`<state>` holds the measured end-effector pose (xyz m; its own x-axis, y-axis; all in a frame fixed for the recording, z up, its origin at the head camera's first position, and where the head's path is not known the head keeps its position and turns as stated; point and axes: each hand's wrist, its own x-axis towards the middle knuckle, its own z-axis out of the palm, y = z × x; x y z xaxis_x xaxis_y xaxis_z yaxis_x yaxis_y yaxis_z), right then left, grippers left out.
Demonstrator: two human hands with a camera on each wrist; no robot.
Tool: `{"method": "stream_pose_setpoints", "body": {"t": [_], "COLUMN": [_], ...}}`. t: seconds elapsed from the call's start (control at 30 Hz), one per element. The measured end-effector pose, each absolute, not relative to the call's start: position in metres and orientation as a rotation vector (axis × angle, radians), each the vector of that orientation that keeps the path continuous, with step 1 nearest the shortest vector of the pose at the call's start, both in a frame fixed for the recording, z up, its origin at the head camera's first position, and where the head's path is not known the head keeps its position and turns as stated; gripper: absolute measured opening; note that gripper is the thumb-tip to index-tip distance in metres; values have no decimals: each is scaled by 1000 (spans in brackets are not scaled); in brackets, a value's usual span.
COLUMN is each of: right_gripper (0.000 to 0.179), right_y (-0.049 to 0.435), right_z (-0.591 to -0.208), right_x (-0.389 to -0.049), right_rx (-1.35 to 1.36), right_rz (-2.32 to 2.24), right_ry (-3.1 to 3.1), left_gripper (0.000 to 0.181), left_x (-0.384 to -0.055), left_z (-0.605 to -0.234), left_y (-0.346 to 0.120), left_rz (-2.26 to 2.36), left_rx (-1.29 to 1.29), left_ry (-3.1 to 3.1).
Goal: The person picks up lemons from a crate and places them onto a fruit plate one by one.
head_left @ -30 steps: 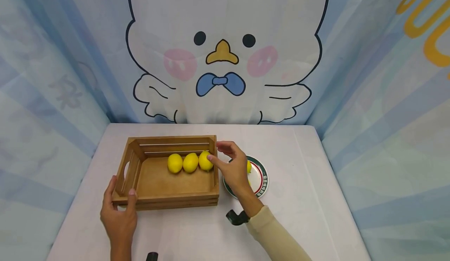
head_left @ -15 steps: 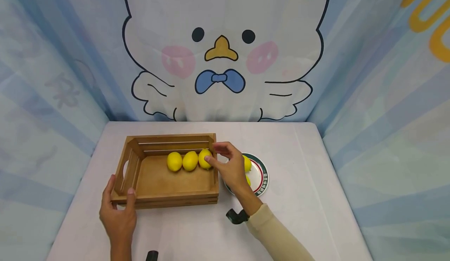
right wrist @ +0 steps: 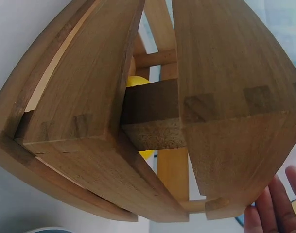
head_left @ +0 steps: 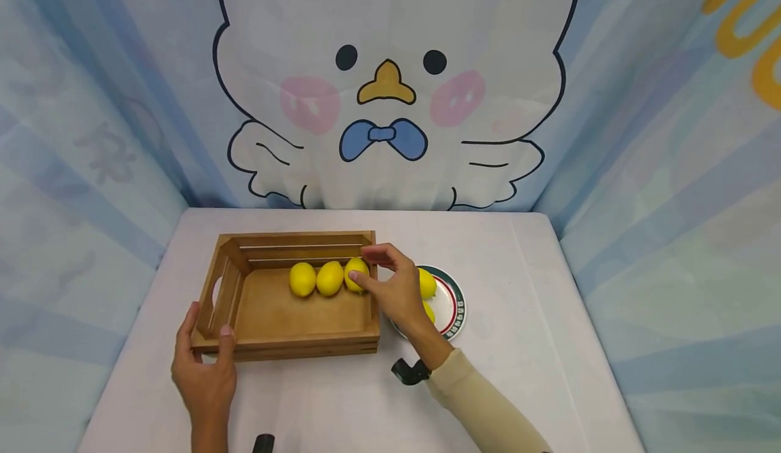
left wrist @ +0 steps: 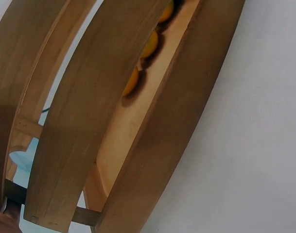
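A slatted wooden crate (head_left: 287, 350) stands on the table, its long side facing me. Inside, three lemons (head_left: 329, 279) lie in a row toward the right end. My left hand (head_left: 204, 375) grips the crate's front left corner, thumb on the front wall and fingers along the left end. My right hand (head_left: 396, 290) reaches over the right rim with thumb and fingers spread apart. In the head view its thumb overlaps the rightmost lemon (head_left: 355, 270). The right wrist view shows its fingers (right wrist: 267, 208) extended by the crate's end edge.
A white plate (head_left: 456, 307) with a green patterned rim sits right of the crate, partly behind my right hand, bearing yellow lemons (head_left: 428, 283). White cloth covers the table (head_left: 518, 371). Printed curtains (head_left: 390, 182) border its back and sides.
My right hand has shifted slightly left, its fingers now farther over the crate's right rim. More of the plate's lemons shows. My left hand keeps its hold on the corner.
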<state>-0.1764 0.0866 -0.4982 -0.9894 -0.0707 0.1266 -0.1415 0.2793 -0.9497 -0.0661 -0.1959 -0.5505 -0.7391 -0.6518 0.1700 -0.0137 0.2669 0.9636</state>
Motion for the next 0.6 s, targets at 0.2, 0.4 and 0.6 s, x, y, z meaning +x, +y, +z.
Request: {"method": "stream_pose_setpoints", "body": {"t": [0.2,0.4,0.6], "right_gripper": [41,40,41], "right_y": [85,82,79], "right_z": [-496,-491,-488], "right_x": [-176,-177,-176], "right_rx": [223,255,275], "right_rz": [1850,1845,1836], "right_ry": [-2440,-2447,-2468], "left_gripper": [64,63,63], "left_x": [-66,-65,-65], "left_z": [-549,-548,-547], "left_y": [-196,-194,-194], "left_rz": [-1503,-1491,-1481], "left_rx": [593,598,610], "left_ry": [-1992,-2000,-2013]}}
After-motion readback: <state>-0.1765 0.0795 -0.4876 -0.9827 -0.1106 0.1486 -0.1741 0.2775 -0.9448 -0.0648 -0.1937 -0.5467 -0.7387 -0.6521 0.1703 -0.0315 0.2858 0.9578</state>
